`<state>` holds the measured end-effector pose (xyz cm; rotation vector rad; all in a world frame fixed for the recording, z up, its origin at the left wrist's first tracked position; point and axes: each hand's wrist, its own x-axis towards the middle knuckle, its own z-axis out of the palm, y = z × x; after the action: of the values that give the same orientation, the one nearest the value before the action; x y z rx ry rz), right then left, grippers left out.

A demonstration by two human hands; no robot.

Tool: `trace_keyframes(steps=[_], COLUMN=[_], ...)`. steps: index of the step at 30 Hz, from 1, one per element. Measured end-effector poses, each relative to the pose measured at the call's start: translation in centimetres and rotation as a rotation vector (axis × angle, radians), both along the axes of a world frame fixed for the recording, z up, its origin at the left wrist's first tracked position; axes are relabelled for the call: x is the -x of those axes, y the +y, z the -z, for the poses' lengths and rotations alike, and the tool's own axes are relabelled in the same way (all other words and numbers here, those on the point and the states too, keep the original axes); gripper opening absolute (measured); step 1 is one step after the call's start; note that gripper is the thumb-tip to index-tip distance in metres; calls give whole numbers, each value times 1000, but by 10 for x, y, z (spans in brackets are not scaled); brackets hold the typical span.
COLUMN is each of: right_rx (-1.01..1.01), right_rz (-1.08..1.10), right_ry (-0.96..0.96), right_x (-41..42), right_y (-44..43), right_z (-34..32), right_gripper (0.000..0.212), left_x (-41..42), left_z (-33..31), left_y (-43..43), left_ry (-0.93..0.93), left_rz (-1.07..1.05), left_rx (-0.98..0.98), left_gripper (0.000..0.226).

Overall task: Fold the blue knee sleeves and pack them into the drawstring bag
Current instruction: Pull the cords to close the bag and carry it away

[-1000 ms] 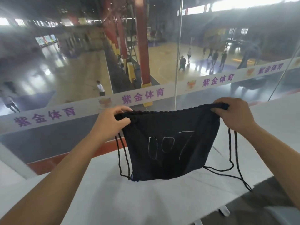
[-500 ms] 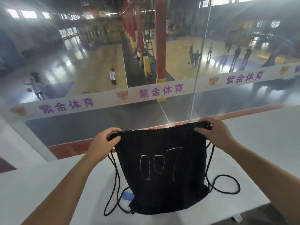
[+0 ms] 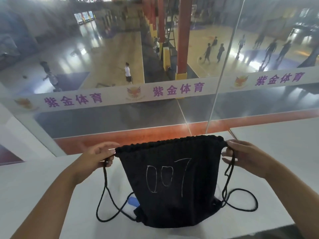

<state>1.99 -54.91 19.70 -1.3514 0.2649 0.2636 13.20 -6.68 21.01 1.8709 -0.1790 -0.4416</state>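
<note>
A black drawstring bag marked "007" in white stands on the white table, its bottom resting on the surface. My left hand pinches the cord at the bag's top left corner. My right hand holds the cord at the top right corner. The bag's mouth is gathered between them. Black cord loops trail on the table on both sides. A small blue piece shows behind the bag's lower left edge; the knee sleeves are otherwise hidden.
A glass wall with a white banner of purple characters rises just beyond the table's far edge. Below it lies a sports hall with several people. The table's near edge runs along the lower right.
The bag came down from mid-air until its bottom rests on the table. Both hands shifted from the top hem to the cords at the corners, and the mouth looks more gathered.
</note>
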Motion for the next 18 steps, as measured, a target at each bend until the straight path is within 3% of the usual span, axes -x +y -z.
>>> trace_keyframes(steps=[3,6,9,13,16,18], right_rx=[-108,-236,-337,-302,-251,-166], right_rz=[111,265,370,402,356,314], right_ry=[-65,-196,-261,13,256,375], right_x=[-11,-14,-2,33,65,82], right_y=[-1,-18,-45,-52,-39,-34], right_z=[-4,-15,-3,73,124,139], right_gripper=[51,26,19,45,50,60], left_x=[-4,-10,-11,6,34,47], left_z=[2,-4,0,60,106,117], left_y=[-1,9,41,68,66,61], left_ry=[-35,-70,-77,125,372,431], left_rz=[-76,-256,-469,-563,-395,-269], left_rx=[50,368,608,495,280,101], left_gripper=[23,28,40,27,27,30])
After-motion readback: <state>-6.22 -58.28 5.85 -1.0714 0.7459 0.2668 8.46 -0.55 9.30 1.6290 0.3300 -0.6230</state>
